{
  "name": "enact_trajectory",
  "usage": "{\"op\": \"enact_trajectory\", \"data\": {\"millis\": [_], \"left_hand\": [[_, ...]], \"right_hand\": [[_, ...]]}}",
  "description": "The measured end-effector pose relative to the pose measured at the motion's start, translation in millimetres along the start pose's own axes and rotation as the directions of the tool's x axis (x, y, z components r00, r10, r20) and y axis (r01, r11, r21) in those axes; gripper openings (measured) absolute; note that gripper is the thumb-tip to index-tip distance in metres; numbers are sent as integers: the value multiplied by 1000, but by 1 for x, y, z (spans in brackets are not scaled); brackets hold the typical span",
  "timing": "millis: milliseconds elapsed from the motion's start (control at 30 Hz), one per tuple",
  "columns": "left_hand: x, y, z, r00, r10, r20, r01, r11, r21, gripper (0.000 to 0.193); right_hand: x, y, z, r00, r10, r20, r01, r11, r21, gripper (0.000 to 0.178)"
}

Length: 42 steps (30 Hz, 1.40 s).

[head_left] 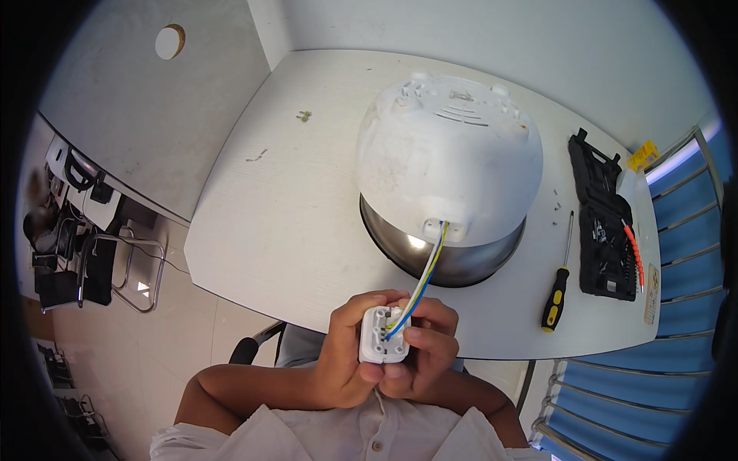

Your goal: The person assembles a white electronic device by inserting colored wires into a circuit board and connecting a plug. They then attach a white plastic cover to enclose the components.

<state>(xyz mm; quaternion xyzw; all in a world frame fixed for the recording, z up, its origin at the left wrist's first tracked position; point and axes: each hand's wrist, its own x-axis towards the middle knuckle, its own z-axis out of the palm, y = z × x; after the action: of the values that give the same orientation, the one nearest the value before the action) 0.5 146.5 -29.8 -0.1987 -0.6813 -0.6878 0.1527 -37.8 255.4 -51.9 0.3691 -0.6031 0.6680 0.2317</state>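
Close to my chest, my left hand (344,347) holds the left side of a small white plastic socket housing (370,347), its open inside facing up. My right hand (435,338) grips its right side, thumb near the wire ends. Blue, white and yellow-green wires (432,265) run from inside it up to a recess in a white rounded appliance body (450,169). This body, with vents and feet on top, appears to be upside down. A shiny metal part (461,261) shows beneath it on the table.
A yellow-black screwdriver (554,301) lies to the right, beside an open black tool case (596,180) and an orange flexible shaft (633,250). Small screws (556,206) are scattered nearby. More small fasteners (304,117) rest on the white table (269,223) at far left.
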Motion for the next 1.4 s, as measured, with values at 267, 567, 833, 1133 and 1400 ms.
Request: {"op": "enact_trajectory", "data": {"millis": [267,567,833,1133,1400], "left_hand": [[-2,0,3,999,-22,-32,20,998,-58,61],[2,3,-1,1000,-24,-1,24,1000,-8,61],[2,5,-2,999,-44,17,44,999,28,62],[1,3,-5,998,-41,53,38,998,51,61],[2,1,-6,996,33,82,-42,994,99,56]], "right_hand": [[-1,0,0,1000,8,2,-8,1000,10,40],[-3,1,4,998,17,-66,-15,999,31,42],[-2,0,5,998,17,-66,-13,998,68,39],[3,-2,2,1000,-7,-8,7,999,38,37],[1,-1,10,992,-41,-122,51,995,80,35]]}}
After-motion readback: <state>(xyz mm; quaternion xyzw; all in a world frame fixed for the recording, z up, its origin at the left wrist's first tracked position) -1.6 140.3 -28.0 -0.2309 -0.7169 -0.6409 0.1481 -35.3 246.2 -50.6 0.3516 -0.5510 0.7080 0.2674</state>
